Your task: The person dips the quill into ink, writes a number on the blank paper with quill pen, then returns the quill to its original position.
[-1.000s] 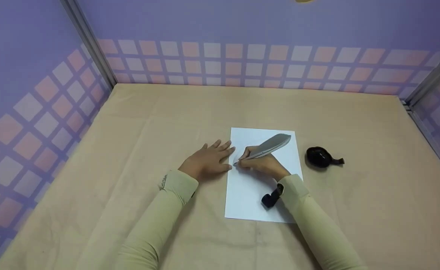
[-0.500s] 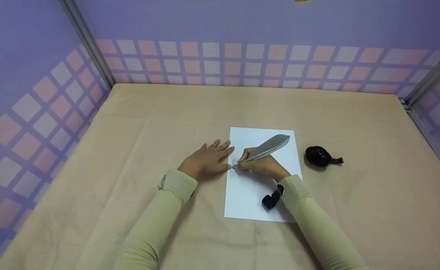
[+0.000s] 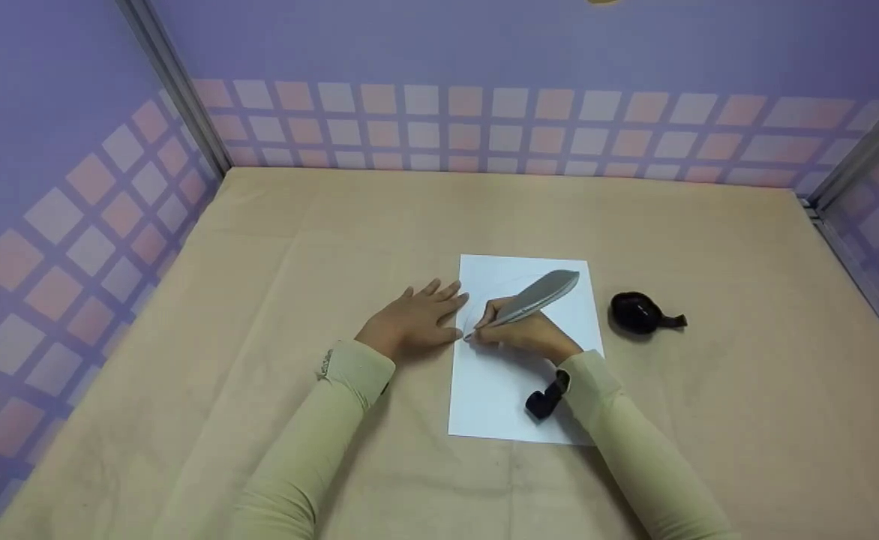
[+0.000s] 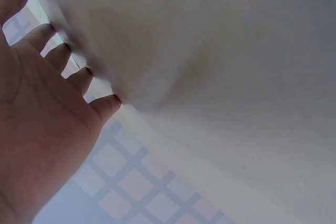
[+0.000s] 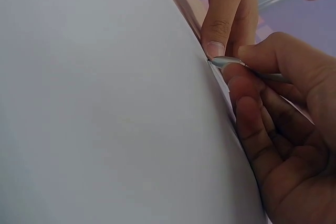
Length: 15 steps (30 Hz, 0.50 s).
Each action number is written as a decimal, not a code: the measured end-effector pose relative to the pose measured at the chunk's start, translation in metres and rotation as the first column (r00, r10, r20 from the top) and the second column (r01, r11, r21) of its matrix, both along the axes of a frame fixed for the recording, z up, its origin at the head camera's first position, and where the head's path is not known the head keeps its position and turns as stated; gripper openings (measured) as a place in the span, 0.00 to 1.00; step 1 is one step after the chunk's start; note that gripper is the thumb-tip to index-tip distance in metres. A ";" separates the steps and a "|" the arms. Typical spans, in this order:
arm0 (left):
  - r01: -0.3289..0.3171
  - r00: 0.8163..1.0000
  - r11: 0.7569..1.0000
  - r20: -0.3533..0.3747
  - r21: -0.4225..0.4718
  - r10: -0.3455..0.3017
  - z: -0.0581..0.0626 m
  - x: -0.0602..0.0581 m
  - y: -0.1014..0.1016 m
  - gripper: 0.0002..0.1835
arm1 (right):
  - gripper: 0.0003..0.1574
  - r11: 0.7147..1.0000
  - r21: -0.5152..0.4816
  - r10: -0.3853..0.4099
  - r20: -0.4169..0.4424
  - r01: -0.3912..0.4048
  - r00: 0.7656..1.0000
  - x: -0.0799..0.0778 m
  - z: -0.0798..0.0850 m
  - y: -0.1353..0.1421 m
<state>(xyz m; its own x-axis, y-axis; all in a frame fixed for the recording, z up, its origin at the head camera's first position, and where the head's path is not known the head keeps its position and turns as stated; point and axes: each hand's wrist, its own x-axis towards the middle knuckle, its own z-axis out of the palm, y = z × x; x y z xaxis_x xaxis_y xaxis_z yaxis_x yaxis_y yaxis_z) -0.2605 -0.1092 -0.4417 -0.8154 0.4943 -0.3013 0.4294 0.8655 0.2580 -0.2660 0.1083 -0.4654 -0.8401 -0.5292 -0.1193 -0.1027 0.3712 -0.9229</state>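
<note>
In the head view a white sheet of paper (image 3: 484, 405) lies on the tablecloth. My left hand (image 3: 417, 319) rests flat at its left edge, fingers spread; the left wrist view shows the palm (image 4: 47, 108). A grey feather quill pen (image 3: 550, 288) is pinched in my right hand (image 3: 526, 331), its plume leaning to the upper right. Its tip meets the paper near the left thumb. In the right wrist view the silvery pen end (image 5: 227, 61) sits between thumb and fingers, beside that thumb (image 5: 216, 45). A faint curved line runs over the upper part of the sheet.
A glossy black rounded object with a short stem (image 3: 636, 313) stands right of the paper. The black wrist camera (image 3: 541, 405) overlaps the lower sheet. A beige tablecloth (image 3: 349, 225) covers the table, with checkered walls (image 3: 424, 135) behind and at the sides.
The right hand and the pen tip have moved slightly down along the paper's left side, toward the near edge. The left hand has stayed in place.
</note>
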 end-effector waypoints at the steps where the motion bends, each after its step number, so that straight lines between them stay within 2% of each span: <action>1: 0.001 1.000 1.000 -0.001 0.000 -0.001 0.000 0.000 0.000 0.36 | 0.05 1.000 0.005 0.005 -0.004 -0.005 1.000 0.000 0.000 0.000; 9: -0.006 1.000 1.000 0.000 0.002 0.006 0.001 0.001 0.000 0.36 | 0.04 0.997 0.023 0.069 -0.027 -0.068 0.997 0.002 0.000 0.001; 15: 0.001 1.000 1.000 -0.008 0.000 -0.001 0.001 0.000 0.000 0.36 | 0.07 0.993 0.003 0.114 -0.005 -0.114 0.993 0.003 -0.001 0.004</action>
<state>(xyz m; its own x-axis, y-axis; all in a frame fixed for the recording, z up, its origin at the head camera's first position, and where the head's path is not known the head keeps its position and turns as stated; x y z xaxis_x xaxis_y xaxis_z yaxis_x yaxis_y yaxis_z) -0.2601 -0.1087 -0.4403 -0.8171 0.4952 -0.2951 0.4322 0.8651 0.2547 -0.2633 0.1119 -0.4667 -0.7748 -0.6214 -0.1164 -0.1494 0.3588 -0.9214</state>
